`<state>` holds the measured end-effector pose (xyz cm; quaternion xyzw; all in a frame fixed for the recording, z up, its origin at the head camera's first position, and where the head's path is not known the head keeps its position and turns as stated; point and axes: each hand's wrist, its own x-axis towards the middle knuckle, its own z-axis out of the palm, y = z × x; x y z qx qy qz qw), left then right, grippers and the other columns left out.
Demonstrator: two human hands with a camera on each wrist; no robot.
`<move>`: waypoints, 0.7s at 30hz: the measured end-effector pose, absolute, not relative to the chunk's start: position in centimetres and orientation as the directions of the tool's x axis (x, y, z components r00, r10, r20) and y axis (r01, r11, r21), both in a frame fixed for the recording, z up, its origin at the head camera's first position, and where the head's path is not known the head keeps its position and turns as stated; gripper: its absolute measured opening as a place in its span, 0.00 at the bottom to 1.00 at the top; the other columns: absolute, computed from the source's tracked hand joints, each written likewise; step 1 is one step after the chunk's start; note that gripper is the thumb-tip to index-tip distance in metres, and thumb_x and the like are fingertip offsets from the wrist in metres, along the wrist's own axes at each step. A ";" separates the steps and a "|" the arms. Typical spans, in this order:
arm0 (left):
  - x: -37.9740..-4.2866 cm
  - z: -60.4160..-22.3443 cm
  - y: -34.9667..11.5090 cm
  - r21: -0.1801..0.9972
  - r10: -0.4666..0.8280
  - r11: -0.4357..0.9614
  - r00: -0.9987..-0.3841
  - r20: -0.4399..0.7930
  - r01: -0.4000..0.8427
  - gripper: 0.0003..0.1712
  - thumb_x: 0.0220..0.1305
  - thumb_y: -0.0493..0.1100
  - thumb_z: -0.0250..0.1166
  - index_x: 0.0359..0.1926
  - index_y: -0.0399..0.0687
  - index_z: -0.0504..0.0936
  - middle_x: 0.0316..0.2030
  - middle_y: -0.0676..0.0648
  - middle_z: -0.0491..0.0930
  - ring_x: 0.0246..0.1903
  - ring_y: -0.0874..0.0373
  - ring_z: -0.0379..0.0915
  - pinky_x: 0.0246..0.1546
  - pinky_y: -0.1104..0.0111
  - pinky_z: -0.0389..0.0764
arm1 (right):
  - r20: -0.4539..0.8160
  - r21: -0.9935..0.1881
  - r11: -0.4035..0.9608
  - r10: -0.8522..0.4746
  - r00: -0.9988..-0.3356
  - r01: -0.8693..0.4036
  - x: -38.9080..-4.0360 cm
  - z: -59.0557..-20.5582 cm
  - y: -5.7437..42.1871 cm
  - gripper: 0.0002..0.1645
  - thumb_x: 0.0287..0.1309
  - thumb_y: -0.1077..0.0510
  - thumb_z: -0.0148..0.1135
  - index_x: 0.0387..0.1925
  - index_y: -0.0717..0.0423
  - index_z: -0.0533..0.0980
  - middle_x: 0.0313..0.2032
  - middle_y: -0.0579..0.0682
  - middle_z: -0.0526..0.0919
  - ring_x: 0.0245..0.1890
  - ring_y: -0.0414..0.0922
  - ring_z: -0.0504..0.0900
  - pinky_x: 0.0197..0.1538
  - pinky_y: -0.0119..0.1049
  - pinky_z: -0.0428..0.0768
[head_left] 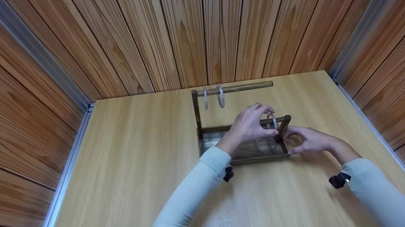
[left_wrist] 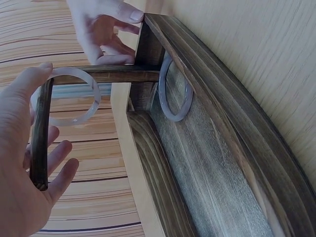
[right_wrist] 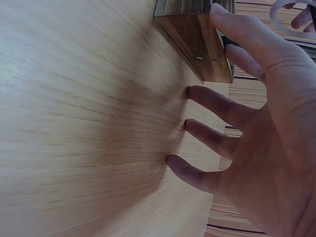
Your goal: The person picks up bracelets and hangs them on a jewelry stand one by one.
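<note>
A dark wooden bangle stand (head_left: pixel 243 160) has a tray base, a tall bar at the back left and a shorter bar at the right. My left hand (head_left: pixel 251 122) pinches a pale translucent bangle (left_wrist: pixel 97 94), which appears to be around the shorter bar (left_wrist: pixel 40 143) close to its post. Another bangle (left_wrist: pixel 175 94) leans inside the tray. On the tall bar (head_left: pixel 247 87) hang two more pale bangles (head_left: pixel 220 96). At the tray's right end, my right hand (head_left: pixel 309 140) grips the end wall (right_wrist: pixel 197 44) between thumb and forefinger; its other fingertips rest on the table.
The stand is on a light wooden tabletop (head_left: pixel 131 161). Wood-plank panels (head_left: pixel 190 36) rise behind and at both sides, with metal rails (head_left: pixel 67 169) along the table's side edges. Each sleeve has a small black device (head_left: pixel 339 180) at the wrist.
</note>
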<state>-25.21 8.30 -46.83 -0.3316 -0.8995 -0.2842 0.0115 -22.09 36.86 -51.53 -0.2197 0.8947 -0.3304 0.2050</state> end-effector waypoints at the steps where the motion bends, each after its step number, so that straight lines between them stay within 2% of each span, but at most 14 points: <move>1: -25.2 -46.8 8.2 0.508 0.590 0.616 -0.780 0.210 0.602 0.38 0.64 0.62 0.83 0.70 0.58 0.82 0.64 0.51 0.86 0.64 0.54 0.86 0.68 0.62 0.88 | -0.221 -0.681 0.685 -0.529 -0.819 -0.259 -22.1 -51.6 36.9 0.41 0.67 0.54 0.82 0.76 0.54 0.74 0.71 0.63 0.84 0.79 0.72 0.73 0.79 0.86 0.61; 7: -25.0 -46.8 7.5 0.529 0.580 0.608 -0.786 0.213 0.592 0.38 0.63 0.62 0.84 0.69 0.59 0.83 0.65 0.50 0.86 0.66 0.54 0.85 0.70 0.61 0.86 | -0.225 -0.685 0.687 -0.517 -0.826 -0.243 -22.1 -51.7 37.0 0.43 0.66 0.53 0.82 0.78 0.53 0.74 0.71 0.61 0.84 0.83 0.75 0.67 0.80 0.89 0.54; 15: -24.7 -47.2 6.1 0.509 0.575 0.606 -0.778 0.251 0.612 0.37 0.64 0.62 0.84 0.69 0.57 0.84 0.66 0.51 0.86 0.66 0.55 0.85 0.72 0.64 0.86 | -0.233 -0.681 0.693 -0.510 -0.828 -0.236 -22.2 -51.7 37.0 0.45 0.66 0.53 0.82 0.79 0.53 0.73 0.73 0.62 0.83 0.83 0.74 0.66 0.80 0.89 0.52; 21: -24.2 -47.4 5.0 0.510 0.580 0.575 -0.758 0.298 0.640 0.35 0.64 0.58 0.84 0.67 0.52 0.85 0.65 0.49 0.87 0.67 0.52 0.85 0.72 0.63 0.86 | -0.218 -0.677 0.689 -0.524 -0.823 -0.259 -22.3 -51.7 37.0 0.38 0.66 0.53 0.82 0.73 0.54 0.76 0.72 0.62 0.83 0.79 0.72 0.73 0.81 0.85 0.59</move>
